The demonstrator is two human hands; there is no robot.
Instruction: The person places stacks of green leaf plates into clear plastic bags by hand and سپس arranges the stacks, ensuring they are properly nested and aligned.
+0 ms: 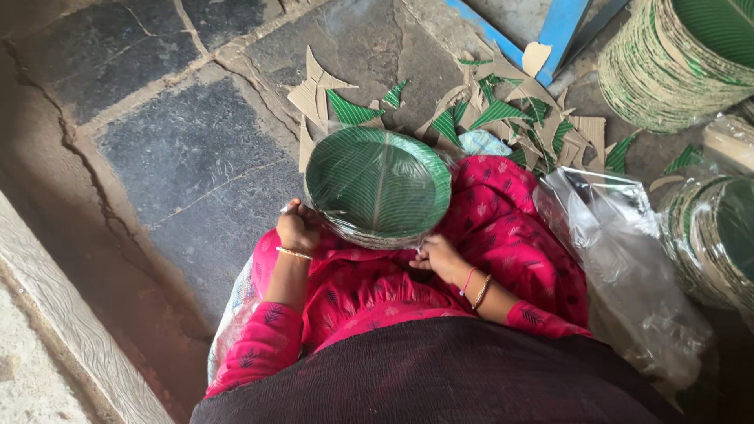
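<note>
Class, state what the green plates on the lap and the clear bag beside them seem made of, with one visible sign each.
Green plates: probably paperboard with a glossy green leaf-print face; brown board shows at the stacked edges. Clear bag: thin plastic film, see-through, crinkled and shiny.

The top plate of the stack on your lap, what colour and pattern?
Head view: top plate is green with fine pale leaf-vein stripes.

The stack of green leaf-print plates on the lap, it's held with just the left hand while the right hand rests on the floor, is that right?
Not quite. The head view shows both hands on the stack of green plates: the left hand grips its left edge and the right hand touches its lower right edge, not the floor. The stack does rest on the lap.
</note>
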